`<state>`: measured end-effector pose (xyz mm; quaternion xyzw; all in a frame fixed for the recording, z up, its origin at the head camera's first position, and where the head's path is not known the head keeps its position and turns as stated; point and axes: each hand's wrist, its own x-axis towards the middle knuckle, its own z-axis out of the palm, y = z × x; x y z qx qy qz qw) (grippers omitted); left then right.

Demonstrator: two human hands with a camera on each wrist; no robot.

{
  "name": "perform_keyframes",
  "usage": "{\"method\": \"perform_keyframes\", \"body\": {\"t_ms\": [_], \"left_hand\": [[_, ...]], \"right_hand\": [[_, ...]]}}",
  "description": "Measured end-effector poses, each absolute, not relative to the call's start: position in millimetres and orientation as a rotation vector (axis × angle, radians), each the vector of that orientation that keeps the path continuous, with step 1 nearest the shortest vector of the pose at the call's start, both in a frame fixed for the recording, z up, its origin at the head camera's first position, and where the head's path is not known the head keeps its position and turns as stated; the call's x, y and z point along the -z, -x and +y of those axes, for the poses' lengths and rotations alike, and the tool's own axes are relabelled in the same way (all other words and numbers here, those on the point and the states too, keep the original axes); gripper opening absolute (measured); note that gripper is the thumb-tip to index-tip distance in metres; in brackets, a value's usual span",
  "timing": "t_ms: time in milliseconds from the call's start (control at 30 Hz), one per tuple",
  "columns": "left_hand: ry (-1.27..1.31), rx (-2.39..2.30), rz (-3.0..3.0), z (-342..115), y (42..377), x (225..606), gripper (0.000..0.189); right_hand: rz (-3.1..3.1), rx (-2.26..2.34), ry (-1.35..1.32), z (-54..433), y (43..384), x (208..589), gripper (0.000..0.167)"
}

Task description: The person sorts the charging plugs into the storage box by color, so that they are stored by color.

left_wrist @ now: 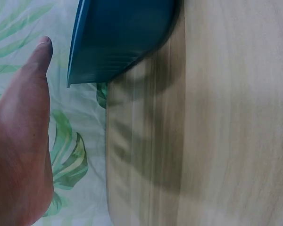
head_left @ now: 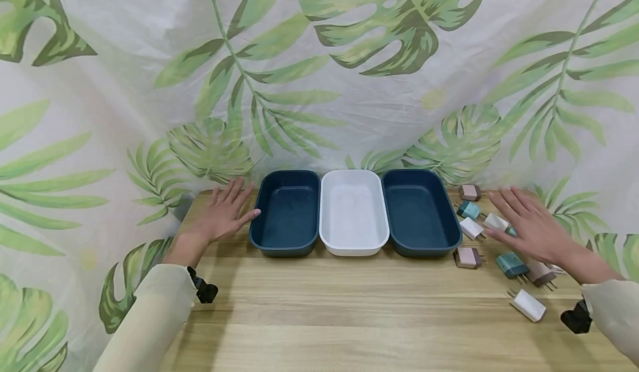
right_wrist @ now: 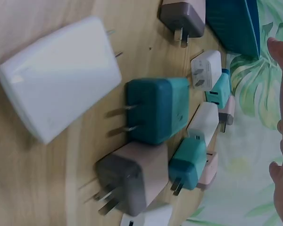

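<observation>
My left hand (head_left: pixel 226 215) is spread with straight fingers beside the left dark blue tray (head_left: pixel 287 250), its thumb close to the tray's rim; contact cannot be told. In the left wrist view the hand (left_wrist: pixel 21 136) appears held above table level. My right hand (head_left: pixel 536 230) stretches out flat over a scatter of plug chargers and holds nothing. Around it lie a white charger (head_left: pixel 529 305), a teal charger (head_left: pixel 511 264), a pink and brown charger (head_left: pixel 467 257) and several more. The right wrist view shows a pink and grey-brown charger (right_wrist: pixel 132 176) touching its neighbours; my hand hides some chargers in the head view.
A white tray (head_left: pixel 354 250) stands between the left tray and a right dark blue tray (head_left: pixel 424 250), all in one row. They sit on a wooden table (head_left: pixel 349 316) near its back edge. A leaf-print cloth (head_left: pixel 374 111) hangs behind.
</observation>
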<state>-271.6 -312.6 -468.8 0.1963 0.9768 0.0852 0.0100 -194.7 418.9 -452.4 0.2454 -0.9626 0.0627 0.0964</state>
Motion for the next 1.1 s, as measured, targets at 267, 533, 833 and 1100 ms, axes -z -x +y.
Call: {"method": "perform_keyframes", "body": {"t_ms": [267,533,833,1100], "left_hand": [[-0.665,-0.323,3.077,-308,273,479,0.089],[-0.683,-0.293,3.048,-304,273,488,0.087],[-0.673,-0.255,3.031,-298,271,484,0.086],[-0.667,-0.256,3.023,-296,274,485,0.088]], "right_hand": [[-2.786,-0.169,-0.795,435,181,459,0.090],[-2.785,-0.176,-0.851,445,172,464,0.102],[-2.881,-0.402,-0.728,449,162,466,0.105],[-2.843,-0.466,-0.733,451,156,472,0.094]]}}
